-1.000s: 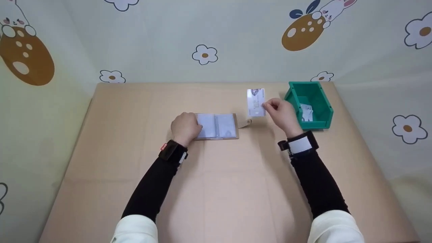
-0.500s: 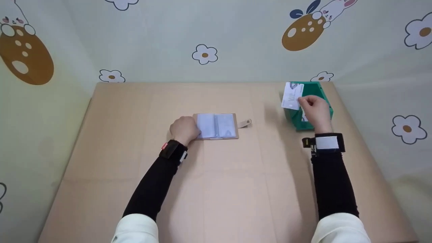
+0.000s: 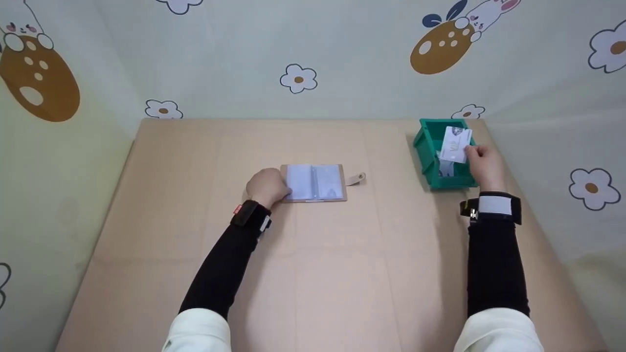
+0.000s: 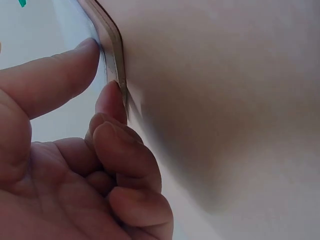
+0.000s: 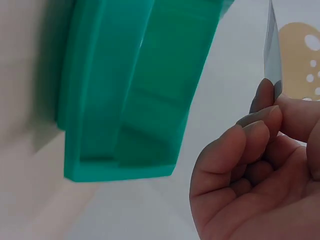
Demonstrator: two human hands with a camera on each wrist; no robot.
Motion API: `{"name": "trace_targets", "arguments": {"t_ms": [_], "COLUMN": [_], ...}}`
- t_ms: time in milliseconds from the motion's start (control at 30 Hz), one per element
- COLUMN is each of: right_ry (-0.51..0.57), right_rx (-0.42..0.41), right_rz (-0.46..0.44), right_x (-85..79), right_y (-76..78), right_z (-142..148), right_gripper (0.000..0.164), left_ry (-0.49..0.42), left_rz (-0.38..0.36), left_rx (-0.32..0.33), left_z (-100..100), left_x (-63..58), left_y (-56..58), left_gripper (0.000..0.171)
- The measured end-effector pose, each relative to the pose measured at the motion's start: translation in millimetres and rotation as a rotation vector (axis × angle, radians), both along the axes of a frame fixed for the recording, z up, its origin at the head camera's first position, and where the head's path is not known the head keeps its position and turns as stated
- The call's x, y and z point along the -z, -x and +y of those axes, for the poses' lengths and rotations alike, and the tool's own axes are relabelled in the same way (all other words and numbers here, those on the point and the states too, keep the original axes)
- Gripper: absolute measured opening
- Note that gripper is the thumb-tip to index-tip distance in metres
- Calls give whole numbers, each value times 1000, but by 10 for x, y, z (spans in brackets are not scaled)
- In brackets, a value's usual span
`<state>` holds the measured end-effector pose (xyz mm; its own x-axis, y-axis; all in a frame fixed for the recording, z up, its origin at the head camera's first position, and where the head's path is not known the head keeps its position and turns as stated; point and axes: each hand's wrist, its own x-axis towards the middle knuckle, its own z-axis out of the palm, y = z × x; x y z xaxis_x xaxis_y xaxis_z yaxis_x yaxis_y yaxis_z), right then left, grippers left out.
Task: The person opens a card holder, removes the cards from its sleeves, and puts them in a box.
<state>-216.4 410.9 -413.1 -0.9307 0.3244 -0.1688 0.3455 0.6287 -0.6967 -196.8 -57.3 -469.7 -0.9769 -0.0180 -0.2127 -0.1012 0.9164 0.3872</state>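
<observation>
An open card holder with clear sleeves and a tan cover lies on the table, its snap strap sticking out to the right. My left hand pinches its left edge; the left wrist view shows the thumb on the inner sleeve and a fingertip at the cover's edge. Between thumb and fingers, my right hand pinches a white VIP card by its edge, above the green bin. In the right wrist view the card stands almost edge-on.
More white cards lie inside the green bin, which stands at the table's back right. Brown paper-like covering spreads over the table. Behind it rises a printed curtain with flowers and rabbits.
My right hand has carried the VIP card rightward, from beside the card holder's strap to over the green bin. The left hand stays at the holder's left edge.
</observation>
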Motion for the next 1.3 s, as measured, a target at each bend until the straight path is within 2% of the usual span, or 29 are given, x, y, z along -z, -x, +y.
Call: {"name": "trace_targets", "arguments": {"t_ms": [300, 633, 833, 1133, 1300], "right_ry": [-191, -191, -196, -250, -259], "right_rx": [21, -11, -43, -252, -345], "right_rz": [20, 52, 97, 305, 339], "right_x": [58, 78, 11, -58, -21], "right_y": [46, 69, 40, -38, -47], "right_z": [-7, -84, -265, -900, -1191], "right_gripper": [56, 54, 51, 37, 34], "left_ry": [-46, -54, -47, -64, -68], "left_rz": [14, 11, 13, 20, 25], "left_rx": [-5, -5, -5, -7, -16], "left_z": [-32, -31, -39, -31, -20], "left_x": [25, 28, 21, 18, 14], "left_y": [-1, 2, -3, -13, -20], "left_gripper": [32, 30, 29, 31, 31]}}
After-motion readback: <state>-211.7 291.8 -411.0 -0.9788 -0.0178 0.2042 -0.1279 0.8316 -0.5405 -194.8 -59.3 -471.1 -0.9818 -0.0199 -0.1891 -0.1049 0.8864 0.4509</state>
